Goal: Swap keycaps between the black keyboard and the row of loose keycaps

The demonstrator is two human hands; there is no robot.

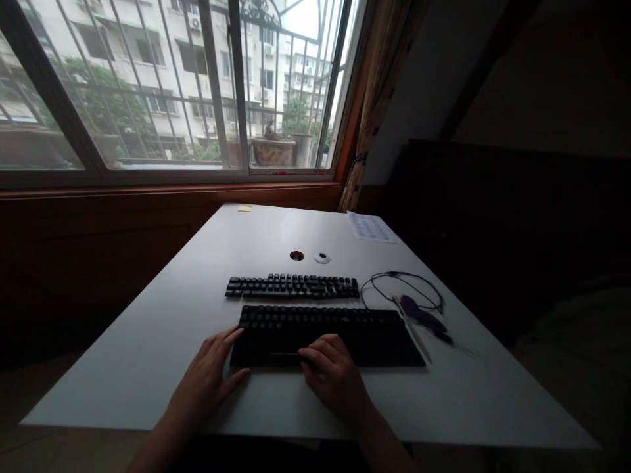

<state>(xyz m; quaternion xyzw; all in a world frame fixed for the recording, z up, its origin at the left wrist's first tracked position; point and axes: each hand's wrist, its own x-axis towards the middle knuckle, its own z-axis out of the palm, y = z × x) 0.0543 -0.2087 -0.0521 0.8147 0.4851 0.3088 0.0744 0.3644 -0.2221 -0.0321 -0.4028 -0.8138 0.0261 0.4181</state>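
Black keyboard lying flat near the front of the white worktop, keys distinct along its rear rows, the front part too dark to make out. My left hand is spread at its left end, thumb apart from the fingers; my right hand pinches a thin dark tool over the front part, its tip pointing left. Just behind lie rows of black keycaps. To the right are a pale rod, a purple object and a looped black cable. Farther back: a round hole, a white ring, a printed sheet and a yellow note, below a window.
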